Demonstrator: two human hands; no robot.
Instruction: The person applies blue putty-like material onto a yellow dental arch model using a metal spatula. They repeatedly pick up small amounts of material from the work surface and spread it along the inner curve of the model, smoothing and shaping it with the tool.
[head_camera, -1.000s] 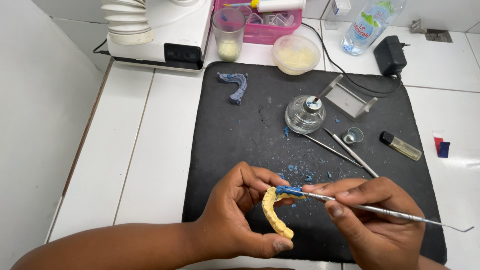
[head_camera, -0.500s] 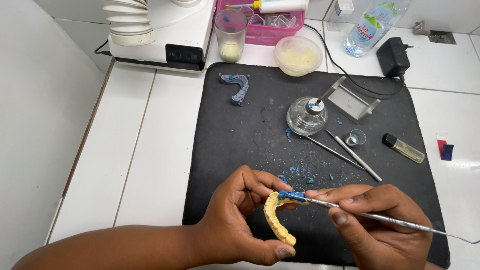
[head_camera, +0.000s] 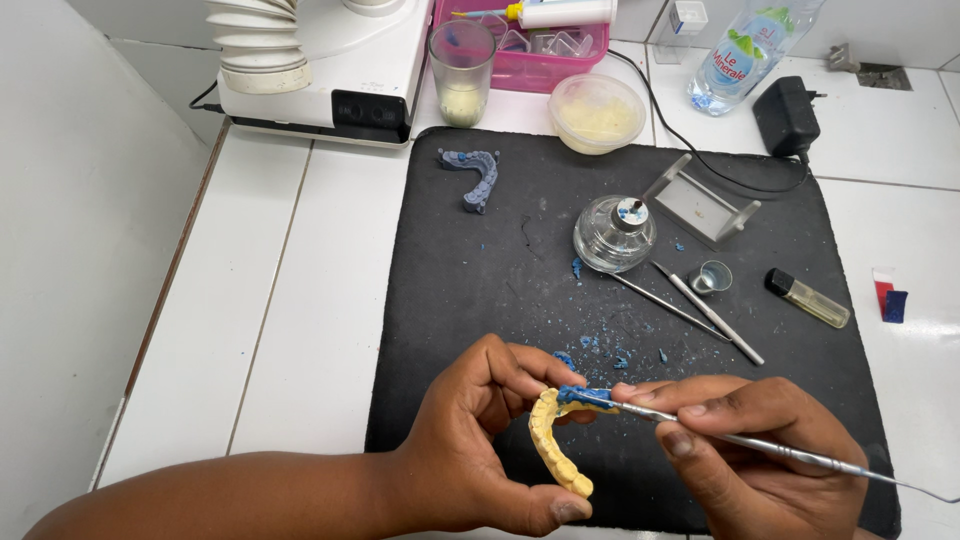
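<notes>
Low in the frame, over the front edge of the black mat (head_camera: 480, 280), the left hand (head_camera: 470, 455) grips a yellow dental cast (head_camera: 552, 450) between thumb and fingers. Blue wax (head_camera: 585, 396) sits on its upper end. From the lower right, the right hand (head_camera: 750, 450) pinches a thin metal instrument (head_camera: 800, 458), its tip touching the wax. Higher up, at centre right, stand a glass spirit lamp (head_camera: 614, 234) and two loose metal tools (head_camera: 700, 305).

Open mat (head_camera: 470, 290) left — tools (head_camera: 700, 305) right
</notes>
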